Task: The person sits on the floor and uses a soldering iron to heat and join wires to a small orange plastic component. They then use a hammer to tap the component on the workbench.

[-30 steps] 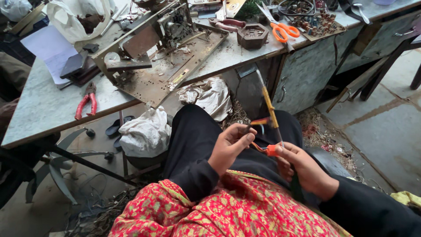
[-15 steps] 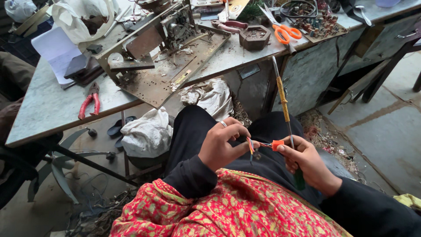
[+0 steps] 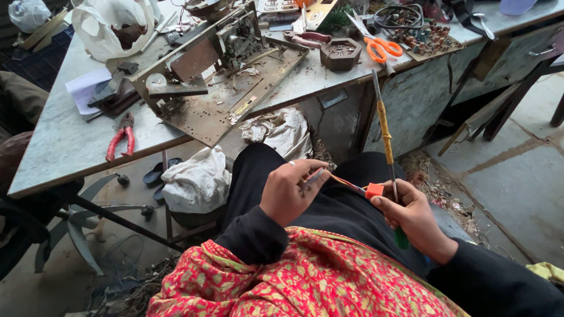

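The person sits with both hands over the lap, in front of a grey bench point(image 3: 59, 149). The left hand point(image 3: 288, 196) has its fingers point(image 3: 308, 169) pinched on the near end of a thin bundle of coloured wires point(image 3: 346, 184). This bundle runs almost level from the left hand to the right, slightly downward, and ends at a small orange block point(image 3: 374, 189).

The right hand point(image 3: 414, 217) has its fingers closed around a long soldering iron point(image 3: 385, 132) and seems also to steady the orange block, though the contact is partly hidden. The long axis of the iron is near upright in the view: the yellowish shaft rises from the hand and the dark tip points away from the person, toward the bench edge. Its green handle end point(image 3: 401, 238) comes out below the hand.

On the bench lie red pliers point(image 3: 120, 138) at the left, a rusty metal chassis point(image 3: 223, 76) in the middle and orange scissors point(image 3: 382, 47) at the right. White cloth bundles point(image 3: 197, 179) rest under the bench.
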